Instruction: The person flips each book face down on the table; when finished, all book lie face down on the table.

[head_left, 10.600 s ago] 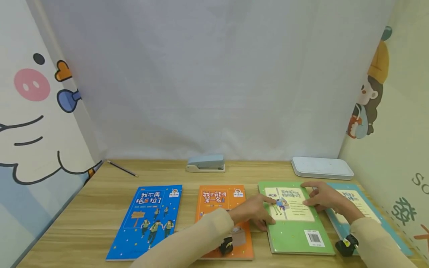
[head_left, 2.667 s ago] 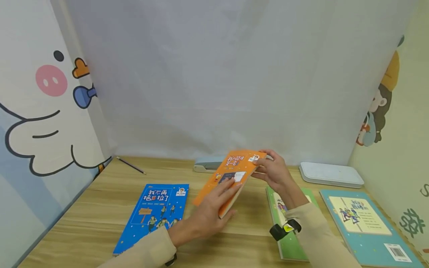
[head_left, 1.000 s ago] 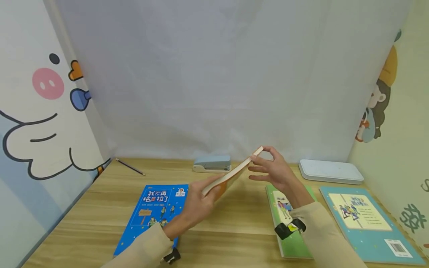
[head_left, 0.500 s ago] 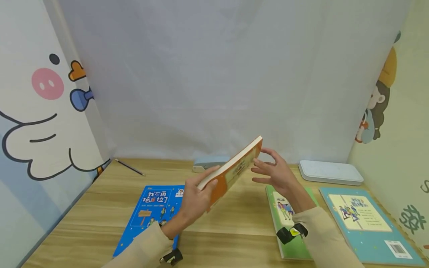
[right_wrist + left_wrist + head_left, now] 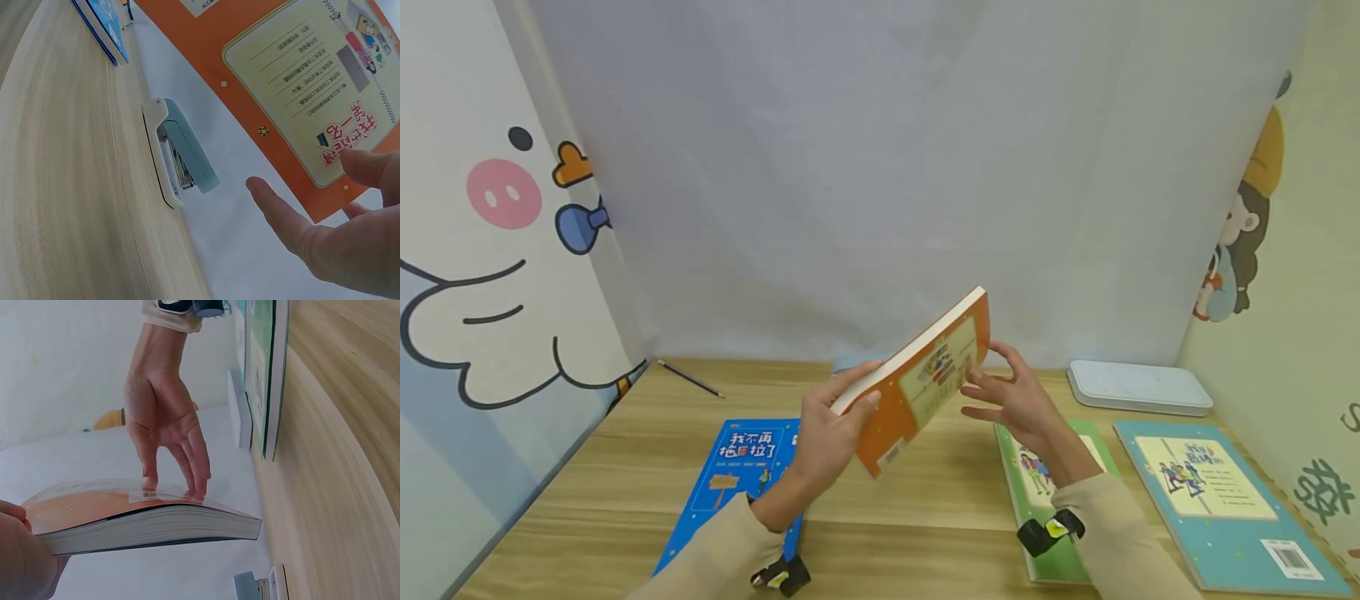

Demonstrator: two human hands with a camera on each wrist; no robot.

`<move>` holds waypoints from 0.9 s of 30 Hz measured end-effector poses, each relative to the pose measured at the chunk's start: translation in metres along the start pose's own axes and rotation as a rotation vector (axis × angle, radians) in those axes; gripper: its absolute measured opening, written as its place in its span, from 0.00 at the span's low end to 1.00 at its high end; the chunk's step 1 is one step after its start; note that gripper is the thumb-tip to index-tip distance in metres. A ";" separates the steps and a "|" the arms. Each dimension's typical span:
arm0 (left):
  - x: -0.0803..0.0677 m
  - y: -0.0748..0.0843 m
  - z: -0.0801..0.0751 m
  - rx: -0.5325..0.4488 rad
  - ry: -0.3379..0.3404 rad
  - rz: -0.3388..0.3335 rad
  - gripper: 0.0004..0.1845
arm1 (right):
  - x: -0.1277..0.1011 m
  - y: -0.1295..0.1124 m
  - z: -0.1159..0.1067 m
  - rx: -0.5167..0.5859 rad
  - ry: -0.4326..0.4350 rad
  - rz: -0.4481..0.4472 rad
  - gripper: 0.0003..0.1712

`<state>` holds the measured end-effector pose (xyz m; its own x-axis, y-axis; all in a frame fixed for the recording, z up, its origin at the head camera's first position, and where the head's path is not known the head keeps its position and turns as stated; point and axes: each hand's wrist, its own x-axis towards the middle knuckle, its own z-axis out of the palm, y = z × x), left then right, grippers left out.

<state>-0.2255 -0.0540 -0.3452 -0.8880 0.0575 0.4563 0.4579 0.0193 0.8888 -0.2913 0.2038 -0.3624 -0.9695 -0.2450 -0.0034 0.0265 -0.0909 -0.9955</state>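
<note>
My left hand [image 5: 827, 433] grips an orange book [image 5: 887, 417] by its near end, thumb on the back cover. Tilted above the table, the book has its far right end raised and its back cover turned toward my right hand [image 5: 1022, 408]. The right hand's fingers are spread at that far end, with fingertips against the cover in the left wrist view. In the right wrist view, the orange book [image 5: 244, 94] shows a cream panel of text and drawings. Under the left arm lies a blue book [image 5: 722, 467], partly covered.
A green book [image 5: 1037, 533] lies partly under the right arm, with a teal book [image 5: 1217, 533] to its right. At the back are a pencil [image 5: 688, 378], a stapler [image 5: 187, 150] mostly hidden behind the orange book in the head view, and a pale case [image 5: 1138, 387].
The orange book, earlier flat on the table, is now in the left hand. Over the last second it has turned from edge-on to show its back cover, its far end rising.
</note>
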 end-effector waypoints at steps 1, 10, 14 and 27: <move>0.000 0.001 0.000 -0.012 -0.003 -0.016 0.19 | 0.000 0.001 0.000 0.006 -0.001 0.001 0.43; -0.001 0.005 -0.001 -0.086 -0.017 -0.094 0.20 | 0.002 0.006 0.001 0.125 -0.036 0.007 0.41; -0.003 0.007 -0.001 -0.083 -0.019 -0.105 0.20 | 0.001 0.010 0.000 0.157 -0.050 0.005 0.36; -0.003 0.004 -0.002 0.010 -0.043 -0.078 0.19 | -0.002 0.021 -0.001 0.199 -0.025 -0.007 0.26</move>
<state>-0.2210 -0.0565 -0.3430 -0.9183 0.0985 0.3834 0.3883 0.0349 0.9209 -0.2889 0.2037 -0.3837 -0.9635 -0.2676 0.0087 0.0694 -0.2810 -0.9572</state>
